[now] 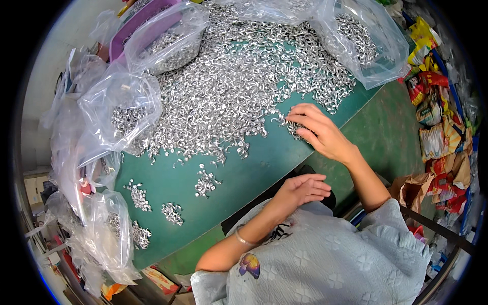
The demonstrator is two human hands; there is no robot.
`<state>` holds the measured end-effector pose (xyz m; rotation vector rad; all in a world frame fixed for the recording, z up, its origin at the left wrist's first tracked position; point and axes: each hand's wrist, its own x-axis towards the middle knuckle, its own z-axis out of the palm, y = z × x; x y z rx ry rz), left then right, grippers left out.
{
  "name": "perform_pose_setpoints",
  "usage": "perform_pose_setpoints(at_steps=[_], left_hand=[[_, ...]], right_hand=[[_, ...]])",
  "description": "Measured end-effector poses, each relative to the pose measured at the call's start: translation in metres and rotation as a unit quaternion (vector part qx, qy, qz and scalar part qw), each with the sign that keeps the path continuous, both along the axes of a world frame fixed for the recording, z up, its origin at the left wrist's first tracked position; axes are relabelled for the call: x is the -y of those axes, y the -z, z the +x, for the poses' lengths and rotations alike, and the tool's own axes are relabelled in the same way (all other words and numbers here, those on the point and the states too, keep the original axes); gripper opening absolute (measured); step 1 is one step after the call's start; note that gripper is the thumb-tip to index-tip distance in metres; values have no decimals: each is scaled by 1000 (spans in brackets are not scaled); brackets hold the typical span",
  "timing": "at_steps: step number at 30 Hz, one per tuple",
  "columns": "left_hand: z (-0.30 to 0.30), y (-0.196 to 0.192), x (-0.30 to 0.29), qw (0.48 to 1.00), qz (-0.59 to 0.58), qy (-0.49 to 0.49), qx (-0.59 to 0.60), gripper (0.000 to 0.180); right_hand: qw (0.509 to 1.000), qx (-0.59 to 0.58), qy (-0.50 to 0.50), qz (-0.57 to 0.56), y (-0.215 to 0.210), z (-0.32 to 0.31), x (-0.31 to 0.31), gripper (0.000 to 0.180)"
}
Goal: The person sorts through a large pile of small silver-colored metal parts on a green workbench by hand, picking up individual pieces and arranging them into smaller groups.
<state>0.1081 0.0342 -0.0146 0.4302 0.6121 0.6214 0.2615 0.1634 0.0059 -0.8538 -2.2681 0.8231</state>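
Note:
Small curved silver metal pieces point(223, 96) lie in a broad heap over the green table point(244, 178). At the heap's right-hand edge, close to the table's near edge, my right hand point(323, 133) reaches over a small cluster of these pieces point(292, 127). Its fingers are slightly bent and apart, with the tips at the cluster; whether any piece sits under them is hidden. My left hand point(305, 189) hovers in front of my body, off the table's near edge. Its fingers stretch out loosely and nothing shows in them. A bracelet circles that wrist.
Several small piles point(207, 183) of pieces sit at the table's left. Clear plastic bags holding pieces stand at left point(122, 109) and far right point(361, 46). A purple bin point(137, 25) is at the far left. Colourful packets point(432, 101) and a brown paper bag point(412, 190) crowd the right.

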Motion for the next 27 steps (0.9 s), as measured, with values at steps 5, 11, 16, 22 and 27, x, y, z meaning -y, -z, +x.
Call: perform_pose_setpoints(at_steps=[5,11,16,22,27], left_hand=[[21,79,-20,945,-134,-133,267,57],[37,60,-27,867,-266,-201,371,66],[39,48,-27,840,-312,-216,388,68],[37,50,-26,784,-326,-231,474,57],[40,69,-19,743,-278,-216,569,55]], right_hand=[[998,32,-34,45,0,-11,-4,34],[996,36,-36,67,2,-1,8,43],[989,89,-78,91,3,-4,5,50],[990,79,-99,60,-3,-1,13,49],[979,115,-137,98,3,-2,13,45]])
